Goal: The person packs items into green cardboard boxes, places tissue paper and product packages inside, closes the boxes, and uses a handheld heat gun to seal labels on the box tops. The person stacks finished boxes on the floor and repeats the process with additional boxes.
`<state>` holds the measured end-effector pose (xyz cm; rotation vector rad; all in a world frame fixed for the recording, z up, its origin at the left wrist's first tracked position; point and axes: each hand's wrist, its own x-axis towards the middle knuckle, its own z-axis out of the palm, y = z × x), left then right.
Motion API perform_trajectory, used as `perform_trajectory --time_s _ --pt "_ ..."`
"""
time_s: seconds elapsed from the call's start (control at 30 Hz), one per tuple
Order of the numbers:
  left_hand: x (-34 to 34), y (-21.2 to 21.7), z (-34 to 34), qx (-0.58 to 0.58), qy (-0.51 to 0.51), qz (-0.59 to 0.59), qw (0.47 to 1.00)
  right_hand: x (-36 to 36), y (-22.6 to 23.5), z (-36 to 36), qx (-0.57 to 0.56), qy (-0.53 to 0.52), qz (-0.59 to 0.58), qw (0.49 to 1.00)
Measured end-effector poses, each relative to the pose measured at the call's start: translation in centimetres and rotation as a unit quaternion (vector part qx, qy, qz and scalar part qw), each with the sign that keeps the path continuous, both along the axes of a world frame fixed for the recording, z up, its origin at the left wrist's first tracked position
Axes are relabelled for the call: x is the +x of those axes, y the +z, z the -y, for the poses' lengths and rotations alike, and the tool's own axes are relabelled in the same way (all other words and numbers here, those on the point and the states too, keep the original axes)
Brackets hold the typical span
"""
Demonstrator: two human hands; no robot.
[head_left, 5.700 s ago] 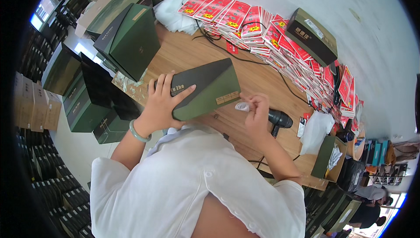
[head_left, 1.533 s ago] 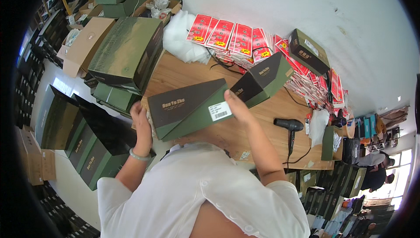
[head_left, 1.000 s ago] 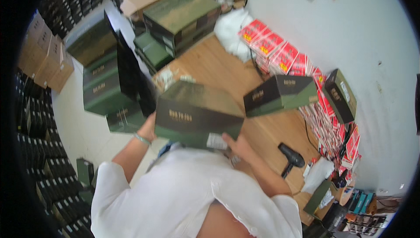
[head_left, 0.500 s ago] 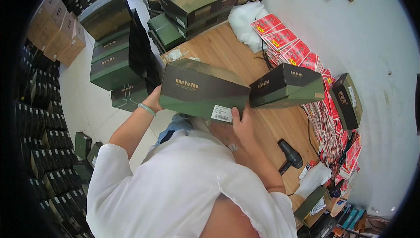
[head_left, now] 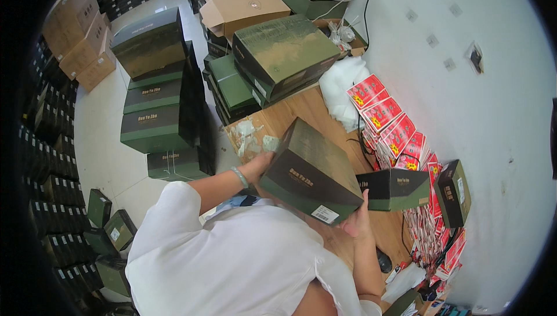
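Note:
Both of my hands hold a dark brown and green shoebox (head_left: pixel 310 171) over the near side of the wooden table. It is tilted, its right end toward me, and a white barcode label shows at that end. My left hand (head_left: pixel 259 167), with a pale green bangle at the wrist, grips the left end. At the lower right corner is my right hand (head_left: pixel 356 221), fingers wrapped round the edge. A second shoebox (head_left: pixel 400 191) of the same kind lies just beyond my right hand. Another narrow dark box (head_left: pixel 454 194) stands on end by the wall.
Red printed cards (head_left: pixel 387 120) lie piled along the wall side of the table (head_left: pixel 325 120). Green boxes (head_left: pixel 287 55) and an open brown carton (head_left: pixel 249 11) stand at the far end. A tall stack of shoeboxes (head_left: pixel 152 123) rises from the floor on the left. White foam wrap (head_left: pixel 342 89) lies beside the cards.
The held shoebox has turned, its right end swinging toward me, while both hands keep hold. My view has shifted, so the hair dryer on the table is now mostly hidden behind my right arm.

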<state>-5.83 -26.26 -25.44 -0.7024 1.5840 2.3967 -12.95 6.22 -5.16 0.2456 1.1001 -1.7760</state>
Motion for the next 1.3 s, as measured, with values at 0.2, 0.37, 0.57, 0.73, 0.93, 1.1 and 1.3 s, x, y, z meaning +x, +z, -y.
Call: perform_trajectory --time_s 0.2,0.37,0.57,0.73,0.93,1.1,1.3 --pt "-4.7 11.8 4.1 0.162 0.012 0.125 0.979 -1.6 0.4 3.3 0.03 -0.058 0.093 0.994" --pt "-8.8 13.7 8.0 0.146 -0.015 0.083 0.986 -0.7 4.8 9.4 0.074 -0.241 0.042 0.967" --pt "-16.3 6.7 8.5 0.249 -0.073 0.001 0.966 -11.5 2.8 12.0 -0.009 -0.349 -0.105 0.931" --pt "-15.0 -0.5 7.0 0.19 -0.237 0.023 0.953 -25.6 -1.5 13.5 -0.033 -0.376 -0.2 0.904" --pt "-8.9 -1.0 9.0 0.215 -0.171 0.176 0.945 -35.5 -4.7 15.1 0.038 -0.382 -0.162 0.909" --pt "-6.3 -6.4 12.6 0.209 -0.166 0.194 0.944 -41.2 -21.2 7.8 0.212 -0.42 -0.23 0.852" --pt "-9.8 -3.7 12.7 0.154 -0.173 0.165 0.959 -32.1 -13.8 11.9 0.496 -0.304 -0.545 0.604"
